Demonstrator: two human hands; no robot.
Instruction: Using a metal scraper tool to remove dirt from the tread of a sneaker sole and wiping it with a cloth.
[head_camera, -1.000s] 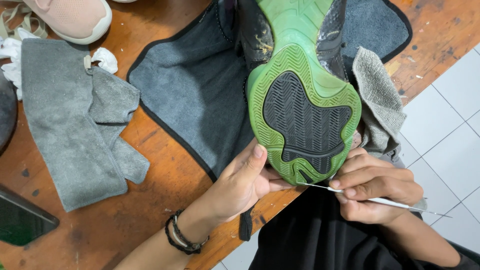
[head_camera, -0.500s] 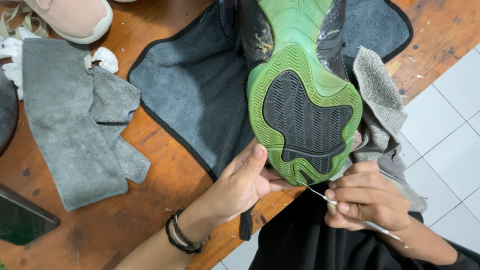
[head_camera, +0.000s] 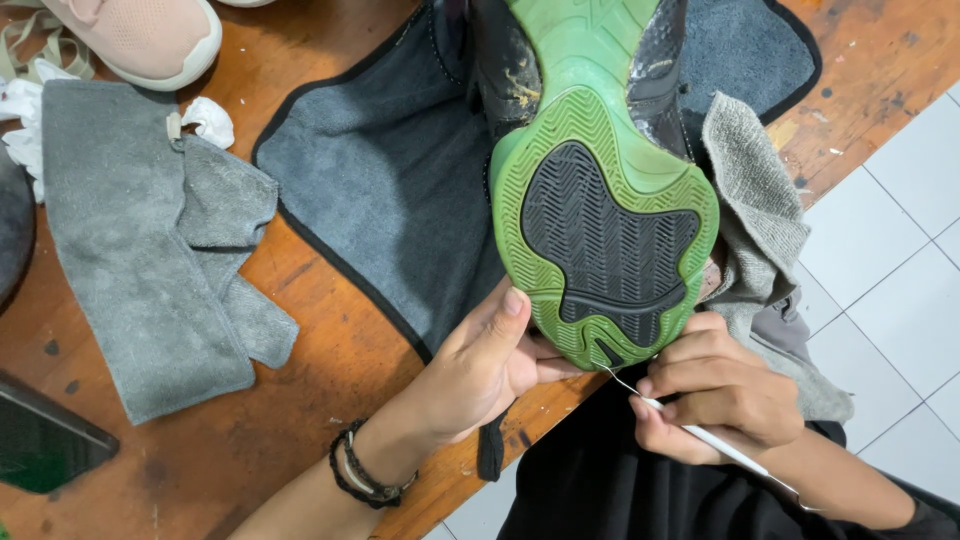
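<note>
At the near edge of the wooden tabletop (head_camera: 330, 370), the right hand (head_camera: 715, 400) is curled tight around a thin white-handled pick (head_camera: 700, 435), its fine metal tip reaching up and left to the toe rim of the green-soled shoe (head_camera: 600, 240), just above the fingers. Beside it the left hand (head_camera: 480, 365), fingers half closed, braces that same toe from the left, thumb laid along the sole's edge (a dark corded bracelet (head_camera: 365, 475) sits at the wrist). Sole up, the shoe runs lengthwise away from the person toward the far edge, resting on a dark grey mat (head_camera: 390, 190) with a lighter cloth (head_camera: 755, 200) tucked at its right. Farther left lie a folded grey towel (head_camera: 140, 250) and, at the far left corner, a pale pink shoe (head_camera: 140, 35). No packages, labels or signs show.
</note>
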